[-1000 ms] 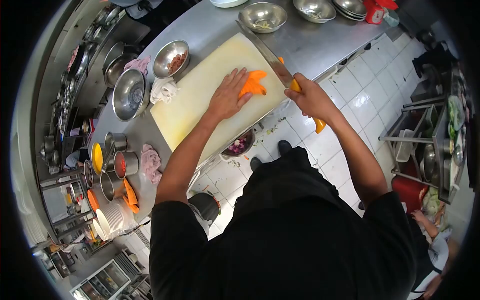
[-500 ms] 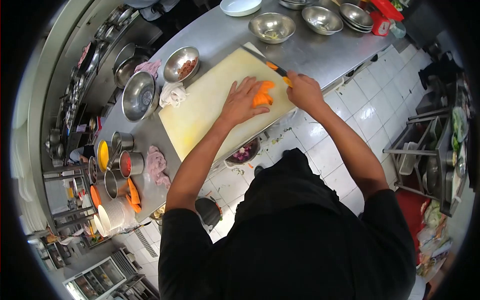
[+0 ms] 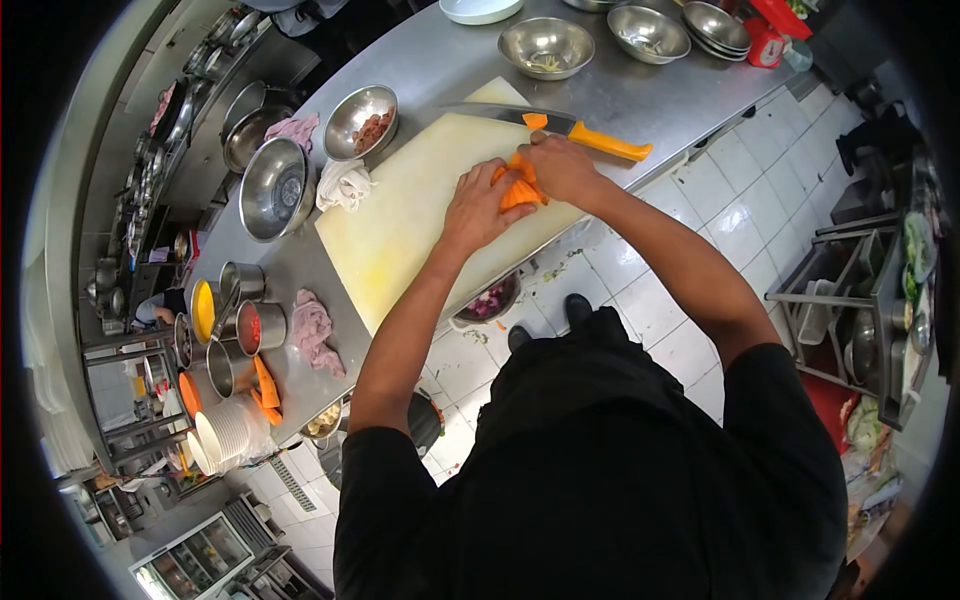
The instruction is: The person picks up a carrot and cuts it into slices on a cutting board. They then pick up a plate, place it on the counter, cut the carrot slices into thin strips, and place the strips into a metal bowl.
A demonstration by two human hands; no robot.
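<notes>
Orange carrot slices [image 3: 522, 188] are bunched on the white cutting board [image 3: 400, 225]. My left hand [image 3: 480, 207] is closed around the left side of the bunch, its thumb along the near edge. From the right, my right hand [image 3: 562, 168] presses its curled fingers against the same slices; its fingertips are partly hidden. A knife [image 3: 612, 142] with a yellow handle lies across the far right end of the board, just beyond my right hand and touched by neither hand. One small carrot piece [image 3: 535, 120] sits at its blade.
Steel bowls stand along the far side, one holding reddish-brown pieces [image 3: 372, 132]. A white cloth [image 3: 345, 186] touches the board's left edge. Pots, large carrots [image 3: 266, 385] and stacked white containers [image 3: 225, 436] stand at left. A red scale [image 3: 766, 45] is at far right.
My right hand has let go of the knife and moved left onto the carrot slices. The knife now lies flat across the board's far end. My left hand has curled around the slices.
</notes>
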